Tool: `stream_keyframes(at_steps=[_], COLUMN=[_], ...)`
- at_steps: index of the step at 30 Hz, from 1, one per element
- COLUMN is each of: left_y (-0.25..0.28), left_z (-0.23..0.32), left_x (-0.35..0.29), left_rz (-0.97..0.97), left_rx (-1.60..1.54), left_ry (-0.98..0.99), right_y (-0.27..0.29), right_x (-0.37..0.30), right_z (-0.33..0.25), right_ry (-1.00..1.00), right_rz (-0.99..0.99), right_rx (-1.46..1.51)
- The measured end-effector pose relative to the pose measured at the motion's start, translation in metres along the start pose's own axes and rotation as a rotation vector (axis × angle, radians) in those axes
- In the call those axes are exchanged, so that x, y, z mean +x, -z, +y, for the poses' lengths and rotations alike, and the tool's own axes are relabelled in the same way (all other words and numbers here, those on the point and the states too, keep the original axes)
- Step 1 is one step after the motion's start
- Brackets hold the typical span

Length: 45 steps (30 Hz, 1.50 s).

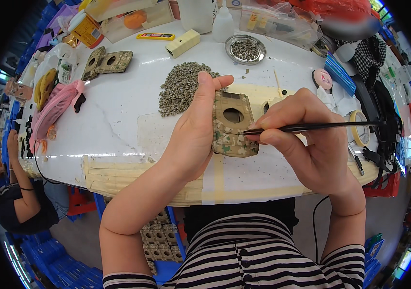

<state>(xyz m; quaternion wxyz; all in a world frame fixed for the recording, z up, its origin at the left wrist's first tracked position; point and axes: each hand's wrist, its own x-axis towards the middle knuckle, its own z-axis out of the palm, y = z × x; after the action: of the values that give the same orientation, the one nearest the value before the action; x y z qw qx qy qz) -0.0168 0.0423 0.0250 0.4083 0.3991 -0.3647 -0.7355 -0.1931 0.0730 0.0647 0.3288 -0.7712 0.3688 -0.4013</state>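
My left hand grips a camouflage toy tank hull along its left side, holding it tilted above the table. The hull has a round hole in its top. Between the thumb and fingers of my right hand are slim black tweezers. Their tip touches the hull just below the round hole; any tiny part at the tip is too small to make out. Behind my left hand lies a heap of small grey-brown parts. More such parts fill a round metal dish farther back.
Two camouflage hull pieces lie at the back left, near a pink mesh pouch. A cream block and a white squeeze bottle stand behind the heap. A tape roll lies at right. Another person sits at far left.
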Motion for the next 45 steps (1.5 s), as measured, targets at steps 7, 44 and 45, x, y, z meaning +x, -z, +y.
stream_keyframes(at_steps=[7,44,45], left_y=[-0.003,0.007,0.007], left_z=[0.002,-0.004,-0.005], left_x=[-0.001,0.006,0.007], left_rz=[0.011,0.006,0.001], left_rx=[0.002,-0.046,-0.049], left_ry=[0.003,0.083,0.077], right_y=[0.0,0.006,0.001], right_x=[0.0,-0.043,-0.044], right_z=[0.0,0.009,0.007], right_ry=[0.008,0.026,0.016], right_rz=[-0.006,0.356,0.348], right_rx=[-0.017,0.014,0.072])
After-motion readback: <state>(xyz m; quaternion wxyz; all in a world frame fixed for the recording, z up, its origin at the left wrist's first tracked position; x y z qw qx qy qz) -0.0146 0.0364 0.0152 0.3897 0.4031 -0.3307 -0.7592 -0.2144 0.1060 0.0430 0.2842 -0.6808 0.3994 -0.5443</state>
